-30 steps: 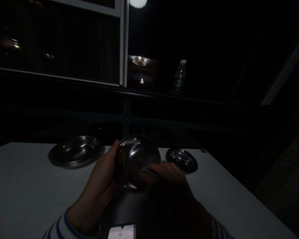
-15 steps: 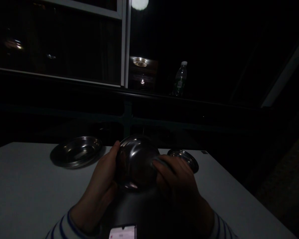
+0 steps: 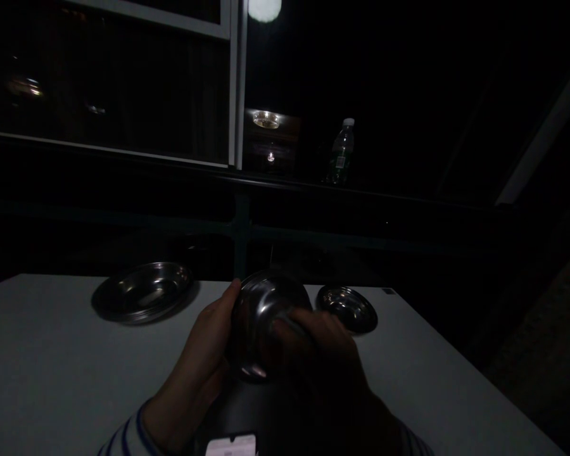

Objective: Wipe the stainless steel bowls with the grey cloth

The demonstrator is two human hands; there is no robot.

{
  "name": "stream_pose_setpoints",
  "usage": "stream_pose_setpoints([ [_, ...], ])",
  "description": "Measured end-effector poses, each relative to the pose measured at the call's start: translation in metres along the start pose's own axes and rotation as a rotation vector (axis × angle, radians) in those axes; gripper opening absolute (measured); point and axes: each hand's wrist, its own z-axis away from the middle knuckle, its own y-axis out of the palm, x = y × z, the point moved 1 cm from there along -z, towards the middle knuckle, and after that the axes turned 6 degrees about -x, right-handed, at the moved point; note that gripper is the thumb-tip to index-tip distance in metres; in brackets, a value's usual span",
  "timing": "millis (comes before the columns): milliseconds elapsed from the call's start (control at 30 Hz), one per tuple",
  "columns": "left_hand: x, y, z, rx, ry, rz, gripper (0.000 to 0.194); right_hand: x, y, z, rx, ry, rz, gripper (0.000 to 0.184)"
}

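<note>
A shiny metal bowl (image 3: 270, 297) is held up, tilted, over the near middle of the table. My left hand (image 3: 206, 345) grips its left rim, thumb along the edge. My right hand (image 3: 320, 348) lies across the bowl's right and middle part, fingers curled and bent against the metal. A thin greyish edge shows by its fingertips; darkness and blur hide what it is. To the right behind that hand rests a second metal bowl (image 3: 346, 308), small and shallow. On the left sits a stack of wider metal dishes (image 3: 142, 292).
The white table (image 3: 42, 361) ends at a far edge below a dark window. A plastic bottle (image 3: 342, 152) with a white cap stands on the sill. A lit phone (image 3: 230, 446) is at the bottom, close to my body. The room is very dim.
My right hand has slid leftward and inward over the bowl's surface. The held bowl has shifted slightly right and down, my left hand moving with it.
</note>
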Motion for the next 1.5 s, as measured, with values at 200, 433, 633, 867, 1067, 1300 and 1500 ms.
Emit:
stream_pose_setpoints([
  [200, 0.001, 0.000, 0.000, 0.017, -0.004, -0.002, 0.024, -0.008, 0.000, -0.002, 0.034, 0.093, -0.013, 0.022],
  [433, 0.003, 0.002, 0.002, 0.023, -0.020, -0.015, 0.024, 0.008, 0.003, 0.003, -0.033, 0.017, -0.078, 0.023],
  [633, 0.009, 0.003, 0.000, 0.061, -0.047, -0.042, 0.030, -0.001, 0.002, -0.004, -0.020, 0.105, -0.008, 0.021],
  [867, 0.012, 0.002, -0.002, 0.064, -0.016, -0.057, 0.035, 0.012, 0.007, 0.001, 0.054, -0.034, -0.083, 0.022],
  [1067, 0.016, 0.004, 0.003, 0.133, 0.022, -0.121, 0.039, -0.001, -0.002, -0.004, 0.071, 0.097, -0.033, 0.023],
  [1300, 0.012, 0.005, 0.003, 0.079, 0.061, -0.139, 0.037, 0.014, 0.009, 0.002, 0.061, -0.040, -0.086, 0.021],
  [1500, 0.016, 0.008, 0.011, 0.124, 0.026, -0.180, 0.039, -0.010, 0.004, -0.003, 0.098, 0.128, -0.056, 0.025],
])
